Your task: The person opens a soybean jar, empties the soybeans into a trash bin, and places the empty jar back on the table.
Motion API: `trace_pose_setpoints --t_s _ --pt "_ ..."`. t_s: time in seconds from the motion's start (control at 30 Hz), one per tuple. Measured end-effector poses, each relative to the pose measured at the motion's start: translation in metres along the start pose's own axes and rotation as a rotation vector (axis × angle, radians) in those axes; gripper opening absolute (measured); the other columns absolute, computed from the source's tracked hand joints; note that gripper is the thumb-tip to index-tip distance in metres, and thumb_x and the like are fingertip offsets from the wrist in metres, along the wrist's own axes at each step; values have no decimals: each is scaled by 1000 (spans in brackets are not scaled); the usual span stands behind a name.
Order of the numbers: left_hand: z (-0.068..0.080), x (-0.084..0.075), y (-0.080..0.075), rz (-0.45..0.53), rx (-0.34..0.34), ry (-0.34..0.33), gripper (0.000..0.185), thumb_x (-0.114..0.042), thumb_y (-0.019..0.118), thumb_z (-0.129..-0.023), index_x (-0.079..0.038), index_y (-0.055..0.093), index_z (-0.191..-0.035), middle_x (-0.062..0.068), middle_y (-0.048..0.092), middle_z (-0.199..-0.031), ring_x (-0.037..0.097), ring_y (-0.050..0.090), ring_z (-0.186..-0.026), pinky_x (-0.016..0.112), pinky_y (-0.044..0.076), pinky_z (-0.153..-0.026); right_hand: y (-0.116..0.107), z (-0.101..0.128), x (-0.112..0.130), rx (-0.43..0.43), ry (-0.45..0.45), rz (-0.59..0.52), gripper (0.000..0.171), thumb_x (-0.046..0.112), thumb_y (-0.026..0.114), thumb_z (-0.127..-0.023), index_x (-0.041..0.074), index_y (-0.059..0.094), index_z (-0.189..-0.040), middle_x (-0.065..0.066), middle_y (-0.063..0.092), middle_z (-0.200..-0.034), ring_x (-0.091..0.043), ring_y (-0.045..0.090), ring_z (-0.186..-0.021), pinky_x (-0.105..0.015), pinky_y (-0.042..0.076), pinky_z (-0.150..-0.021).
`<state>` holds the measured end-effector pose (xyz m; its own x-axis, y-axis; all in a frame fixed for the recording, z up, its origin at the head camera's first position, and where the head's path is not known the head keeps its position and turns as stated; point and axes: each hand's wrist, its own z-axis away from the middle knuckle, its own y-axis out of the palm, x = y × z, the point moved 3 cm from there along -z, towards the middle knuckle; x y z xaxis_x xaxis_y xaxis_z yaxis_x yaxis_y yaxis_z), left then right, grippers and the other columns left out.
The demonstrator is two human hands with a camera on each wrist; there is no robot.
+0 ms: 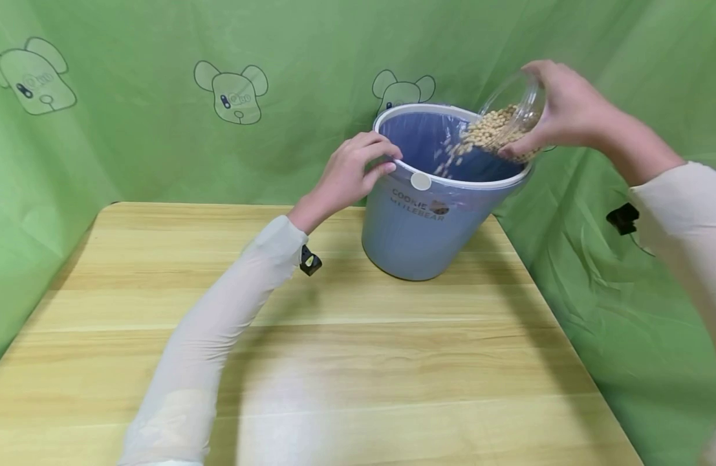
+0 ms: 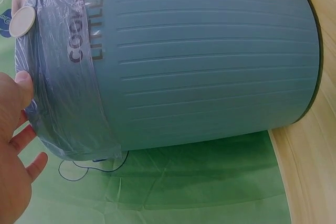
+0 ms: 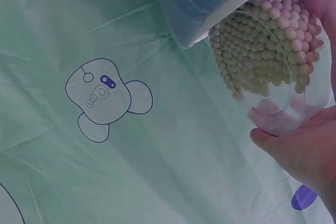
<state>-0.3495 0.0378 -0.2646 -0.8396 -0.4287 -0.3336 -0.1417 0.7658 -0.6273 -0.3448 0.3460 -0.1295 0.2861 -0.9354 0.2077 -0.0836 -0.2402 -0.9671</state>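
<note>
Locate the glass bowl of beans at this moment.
In the head view, the glass bowl is upper right, held tilted by the right hand over the blue bin's far rim.

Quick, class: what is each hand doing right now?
Left hand: fingers curled over the blue bin rim, holding it.
Right hand: grips a tilted glass bowl of soybeans.
</note>
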Motion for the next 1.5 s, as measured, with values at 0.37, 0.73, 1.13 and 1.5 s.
trace_pose_setpoints --t_s 0.37,0.73,1.13,1.5 --pt "-2 1 2 5 -2 -13 20 -23 68 -98 -13 75 -115 2 70 -119 19 60 -118 29 46 -107 -5 -6 1 17 -16 51 139 24 101 -57 -7 11 -159 -39 21 -160 -60 23 -144 -73 19 -120" --pt "-2 1 7 13 7 -31 21 -23 68 -98 -14 74 -116 1 70 -119 18 59 -118 29 46 -107 -1 -9 -2 54 4 78 144 26 102 -56 -5 8 -160 -42 22 -156 -61 27 -139 -78 26 -112" --pt "-4 2 8 17 -2 -33 20 -22 68 -98 -13 74 -115 2 70 -118 18 59 -117 29 46 -106 0 -12 0 91 14 145 143 29 101 -58 0 6 -162 -40 13 -161 -61 19 -145 -80 24 -111" --pt "-5 2 9 19 1 -41 20 -23 67 -98 -13 74 -115 2 69 -119 18 59 -119 29 47 -107 3 -13 -1 100 5 182 143 28 100 -58 1 5 -162 -42 11 -161 -61 17 -146 -81 23 -110"
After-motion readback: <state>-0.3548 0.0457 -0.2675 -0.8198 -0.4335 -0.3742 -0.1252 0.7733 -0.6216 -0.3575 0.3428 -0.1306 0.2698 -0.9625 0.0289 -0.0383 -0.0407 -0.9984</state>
